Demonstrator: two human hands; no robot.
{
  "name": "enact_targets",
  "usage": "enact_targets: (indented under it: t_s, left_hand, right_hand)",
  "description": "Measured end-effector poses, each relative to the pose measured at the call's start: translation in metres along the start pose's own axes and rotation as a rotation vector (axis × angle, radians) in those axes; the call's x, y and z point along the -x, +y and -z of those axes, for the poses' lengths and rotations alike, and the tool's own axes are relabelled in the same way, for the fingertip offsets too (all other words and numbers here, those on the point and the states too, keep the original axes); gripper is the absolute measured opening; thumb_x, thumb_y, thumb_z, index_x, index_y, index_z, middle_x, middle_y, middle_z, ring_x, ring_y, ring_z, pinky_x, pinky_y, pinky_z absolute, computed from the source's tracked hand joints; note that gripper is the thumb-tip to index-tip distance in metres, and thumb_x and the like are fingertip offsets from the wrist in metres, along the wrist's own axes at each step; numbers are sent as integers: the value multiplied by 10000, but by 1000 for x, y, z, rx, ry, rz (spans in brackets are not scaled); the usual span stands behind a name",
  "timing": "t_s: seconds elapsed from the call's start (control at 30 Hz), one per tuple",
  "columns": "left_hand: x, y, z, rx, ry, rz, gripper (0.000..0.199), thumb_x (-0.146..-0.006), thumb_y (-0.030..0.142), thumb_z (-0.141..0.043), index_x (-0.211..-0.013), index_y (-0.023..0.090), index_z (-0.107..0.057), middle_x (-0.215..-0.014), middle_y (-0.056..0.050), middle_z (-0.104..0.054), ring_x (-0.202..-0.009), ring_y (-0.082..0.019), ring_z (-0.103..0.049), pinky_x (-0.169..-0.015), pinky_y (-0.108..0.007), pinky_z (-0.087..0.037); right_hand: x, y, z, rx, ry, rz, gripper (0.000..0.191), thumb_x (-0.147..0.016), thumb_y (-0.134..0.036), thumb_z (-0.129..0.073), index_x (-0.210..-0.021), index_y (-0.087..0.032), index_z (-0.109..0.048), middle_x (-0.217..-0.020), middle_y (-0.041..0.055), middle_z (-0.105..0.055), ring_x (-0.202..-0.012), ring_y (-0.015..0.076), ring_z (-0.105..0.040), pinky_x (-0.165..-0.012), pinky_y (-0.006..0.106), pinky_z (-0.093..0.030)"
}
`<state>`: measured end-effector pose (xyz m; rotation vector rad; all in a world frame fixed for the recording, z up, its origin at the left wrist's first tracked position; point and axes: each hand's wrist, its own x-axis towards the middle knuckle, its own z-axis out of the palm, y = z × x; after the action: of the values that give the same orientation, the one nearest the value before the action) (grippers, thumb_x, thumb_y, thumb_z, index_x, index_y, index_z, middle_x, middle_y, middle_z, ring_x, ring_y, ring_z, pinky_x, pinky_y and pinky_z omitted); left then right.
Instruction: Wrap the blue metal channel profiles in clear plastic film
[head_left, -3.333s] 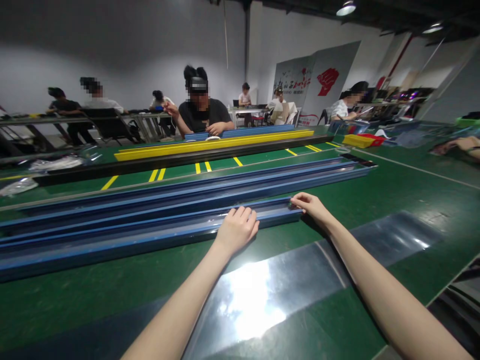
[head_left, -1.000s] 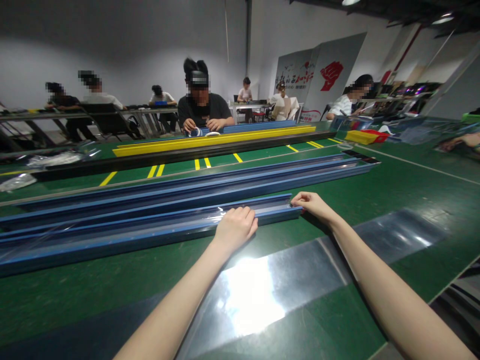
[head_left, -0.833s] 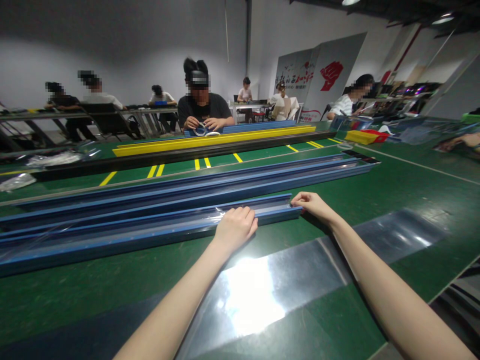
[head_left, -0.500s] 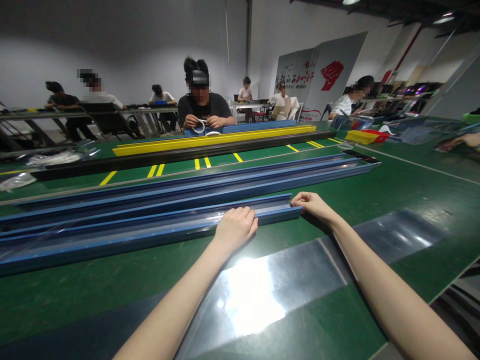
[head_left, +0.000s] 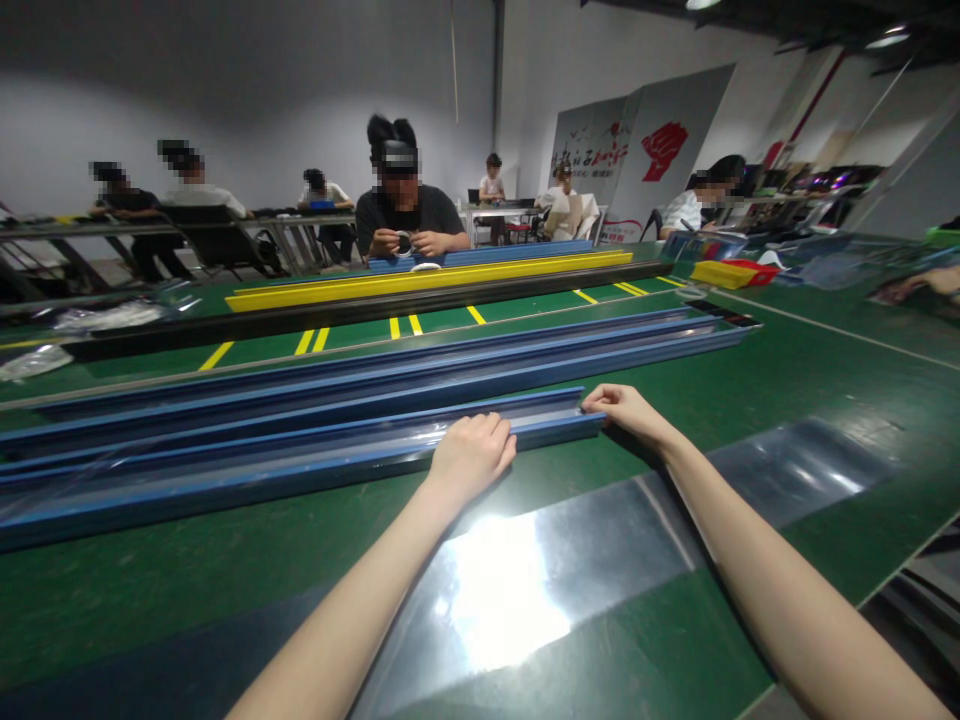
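A long blue channel (head_left: 300, 470) with raised side walls lies across the table, its right end in front of me. My left hand (head_left: 474, 455) is closed over the near wall close to that end, with the fingers curled into the channel. At the channel's open right end is my right hand (head_left: 619, 408), its thumb and fingers pinched together. What the pinch holds, if anything, is too small to make out. Inside the channel a shiny clear strip (head_left: 424, 437) catches the light. Both forearms reach over a long clear plastic sheet (head_left: 600, 530) lying on the table.
More blue channels (head_left: 495, 375) lie just beyond mine. Farther back are a black bar (head_left: 375, 313) and a yellow profile (head_left: 427, 280). Across the green table (head_left: 810, 370) a person (head_left: 412, 215) handles a white ring (head_left: 403, 243). A yellow tray (head_left: 722, 274) stands at the back right.
My hands and the blue channel stay in place. The person opposite has shifted and turned the white ring slightly.
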<state>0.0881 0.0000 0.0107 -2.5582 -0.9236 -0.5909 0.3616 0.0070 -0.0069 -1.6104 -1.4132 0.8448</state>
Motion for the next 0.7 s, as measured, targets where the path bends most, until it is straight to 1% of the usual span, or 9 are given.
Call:
enact_targets:
  t_s: [0.47, 0.6, 0.7]
  left_hand:
    - [-1, -1, 1, 20, -39, 11, 236, -860, 252, -367, -767, 162, -565, -714, -28, -589, -681, -167, -551, -599, -300, -371]
    - [-1, -1, 0, 21, -50, 8, 233, -859, 263, -374, -781, 162, -568, -731, -30, -596, -709, -174, -552, -607, -302, -380]
    - [-1, -2, -1, 34, -37, 4, 230, -859, 258, -377, -777, 160, -568, -757, -37, -607, -752, -175, -555, -619, -295, -385]
  right_hand:
    - [0, 1, -1, -5, -2, 6, 195, -611, -343, -624, -640, -158, -571, -552, -12, -534, -475, 72, -438, -460, 217, -346]
    - [1, -3, -1, -17, -4, 1, 213, -587, -357, -636, -623, -158, -568, -527, -20, -513, -457, 66, -417, -450, 216, -334]
    - [2, -5, -2, -14, 2, -1, 220, -575, -364, -640, -613, -160, -567, -531, -16, -516, -464, 70, -423, -452, 218, -339]
